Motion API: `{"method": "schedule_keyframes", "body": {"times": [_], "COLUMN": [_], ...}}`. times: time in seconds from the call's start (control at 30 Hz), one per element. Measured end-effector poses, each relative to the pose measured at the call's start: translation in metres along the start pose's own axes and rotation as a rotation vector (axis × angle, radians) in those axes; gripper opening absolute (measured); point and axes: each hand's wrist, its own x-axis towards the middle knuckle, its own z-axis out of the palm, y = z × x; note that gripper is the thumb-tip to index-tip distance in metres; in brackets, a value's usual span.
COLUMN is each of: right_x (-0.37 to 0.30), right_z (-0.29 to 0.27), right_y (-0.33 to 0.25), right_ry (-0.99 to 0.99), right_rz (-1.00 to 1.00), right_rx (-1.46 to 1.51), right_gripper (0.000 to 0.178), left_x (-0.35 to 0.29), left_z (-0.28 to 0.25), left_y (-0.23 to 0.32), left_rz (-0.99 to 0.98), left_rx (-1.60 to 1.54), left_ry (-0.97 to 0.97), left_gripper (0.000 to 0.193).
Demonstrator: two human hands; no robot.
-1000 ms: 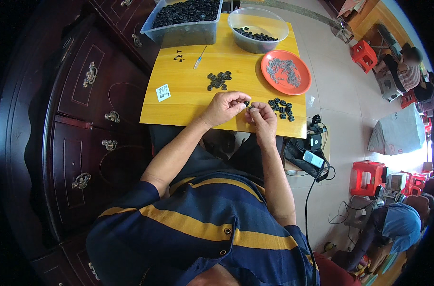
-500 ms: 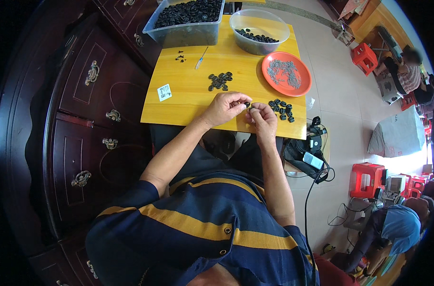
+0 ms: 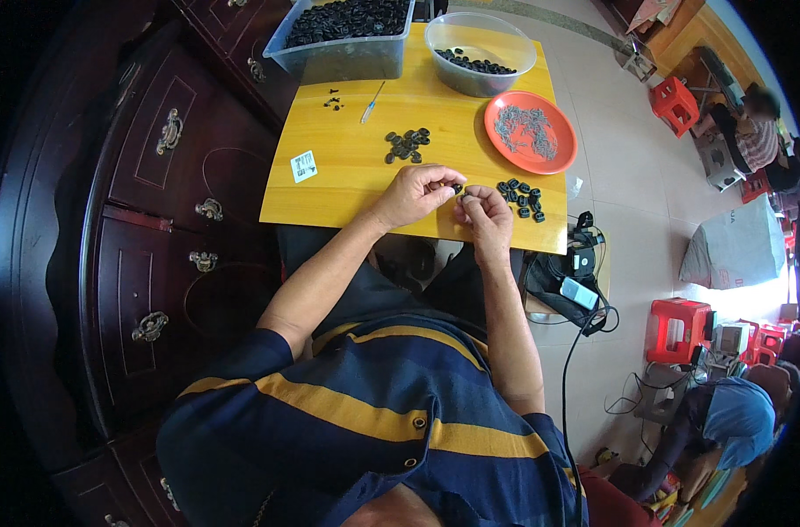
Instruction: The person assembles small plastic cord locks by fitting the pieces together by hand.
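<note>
Over the front part of the yellow table [image 3: 329, 198], my left hand [image 3: 415, 197] pinches a small black oval part [image 3: 457, 188] between thumb and fingertips. My right hand [image 3: 486, 218] is closed right beside it, fingertips almost touching that part; whatever it grips is too small to make out. A loose group of black oval parts [image 3: 407, 146] lies beyond my left hand. Another group of black parts [image 3: 522, 198] is just right of my right hand. The orange plate [image 3: 568, 132] behind that group carries many small grey metal pins [image 3: 527, 130].
A clear rectangular bin [image 3: 347, 66] and a round clear tub [image 3: 479, 83], both with black parts, stand at the back. A thin screwdriver-like tool [image 3: 369, 111], black scraps [image 3: 333, 103] and a white label [image 3: 303, 167] lie left. Dark drawers [image 3: 154, 220] flank the table; a cable [image 3: 568, 386] hangs right.
Both hands stay together with only slight finger movement around the small black part. The whole view has shifted a little; nothing on the table has visibly changed place.
</note>
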Motion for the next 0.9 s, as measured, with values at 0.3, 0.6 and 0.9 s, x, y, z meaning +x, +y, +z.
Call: {"method": "schedule_keyframes", "body": {"times": [0.3,0.6,0.9], "right_x": [-0.0005,0.0005,0.0009], "right_z": [-0.0036,-0.0049,-0.0061], "right_y": [0.0011,0.0030,0.0043], "right_ry": [-0.035,-0.038,-0.037], "right_rz": [-0.003,-0.012,-0.008], "right_rx": [-0.036,-0.017,-0.016], "right_gripper": [0.013,0.013,0.013], "left_x": [-0.0009,0.0004,0.0009], "left_z": [-0.0012,-0.0013,-0.0023], "left_y": [-0.0063,-0.0057,-0.0049], "left_rz": [-0.236,-0.256,-0.275], "left_rx": [-0.277,-0.284,-0.301], "left_ry": [-0.084,-0.080,-0.087], "left_gripper": [0.024,0.023,0.022]}}
